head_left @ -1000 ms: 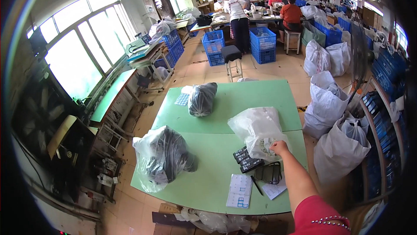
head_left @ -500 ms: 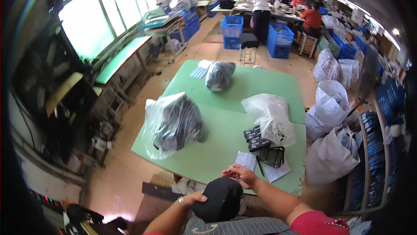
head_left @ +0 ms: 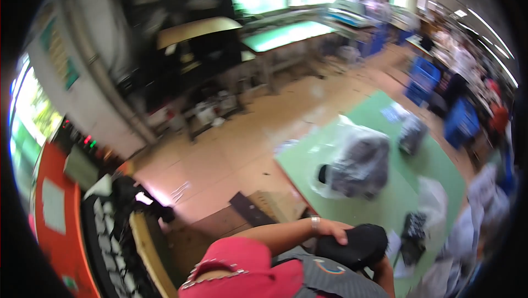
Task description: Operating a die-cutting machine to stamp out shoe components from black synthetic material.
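Observation:
A black cap [head_left: 357, 245] is held close in front of my body. My left hand [head_left: 333, 230] grips its near left side, with the thumb on top and the other fingers partly hidden. My right hand [head_left: 382, 269] is at the cap's lower right edge, its fingers hidden behind the cap. Just beyond stands a green table [head_left: 352, 212] bearing a clear plastic bag [head_left: 366, 163] of dark goods. Black bundled items [head_left: 412, 229] lie to the right of the cap.
A second bagged bundle [head_left: 412, 134] sits farther along the table, and a white plastic bag [head_left: 433, 201] lies at its right. An orange-red machine or cabinet [head_left: 58, 215] stands at left. Cardboard [head_left: 269, 204] is beside the table's near edge. Blue crates [head_left: 461, 122] stand beyond.
My view has swung left, so the table now appears farther right. My right hand, earlier pinching above the cap's right side, is now against its lower right edge. The left hand keeps its hold.

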{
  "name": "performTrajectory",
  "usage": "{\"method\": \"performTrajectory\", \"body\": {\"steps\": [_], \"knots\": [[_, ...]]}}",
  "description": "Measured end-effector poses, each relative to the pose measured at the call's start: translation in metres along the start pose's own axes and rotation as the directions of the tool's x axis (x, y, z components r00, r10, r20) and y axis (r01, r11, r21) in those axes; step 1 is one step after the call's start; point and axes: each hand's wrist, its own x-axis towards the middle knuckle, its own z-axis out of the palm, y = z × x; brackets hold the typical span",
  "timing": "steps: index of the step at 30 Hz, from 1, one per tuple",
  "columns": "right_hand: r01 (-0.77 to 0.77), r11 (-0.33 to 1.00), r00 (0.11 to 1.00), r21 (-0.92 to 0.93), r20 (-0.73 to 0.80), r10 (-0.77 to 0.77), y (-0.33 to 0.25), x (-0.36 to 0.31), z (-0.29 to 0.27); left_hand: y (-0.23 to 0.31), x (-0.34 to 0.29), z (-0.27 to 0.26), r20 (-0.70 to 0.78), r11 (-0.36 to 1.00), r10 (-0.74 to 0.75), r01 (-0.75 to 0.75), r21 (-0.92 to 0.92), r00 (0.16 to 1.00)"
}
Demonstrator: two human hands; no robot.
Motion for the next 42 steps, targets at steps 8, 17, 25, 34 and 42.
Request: {"method": "performTrajectory", "body": {"steps": [8, 17, 25, 34, 42], "knots": [[0.266, 0.918, 0.944, -0.295, 0.273, -0.186, 0.107, 0.065, -0.055, -0.005, -0.067, -0.001, -0.079, 0.951, 0.299, -0.304, -0.057, 0.951], [0.444, 0.701, 0.891, -0.558, 0.191, -0.412, 0.001, 0.155, 0.02, -0.025, -0.083, -0.009, -0.243, 0.914, 0.4, -0.404, 0.036, 0.884], [0.067, 0.997, 0.974, -0.03, 0.22, -0.059, -0.11, 0.233, 0.079, 0.008, -0.159, -0.021, -0.427, 0.919, 0.382, -0.289, 0.266, 0.82], [0.255, 0.361, 0.957, 0.897, -0.287, 0.04, -0.01, 0.099, -0.018, 0.053, 0.003, -0.007, -0.599, 0.979, 0.026, 0.1, 0.176, 0.801], [0.231, 0.133, 0.929, 0.964, -0.259, 0.266, -0.04, -0.065, -0.04, 0.031, 0.074, 0.002, -0.588, 0.96, -0.047, 0.199, 0.196, 0.807]]}}
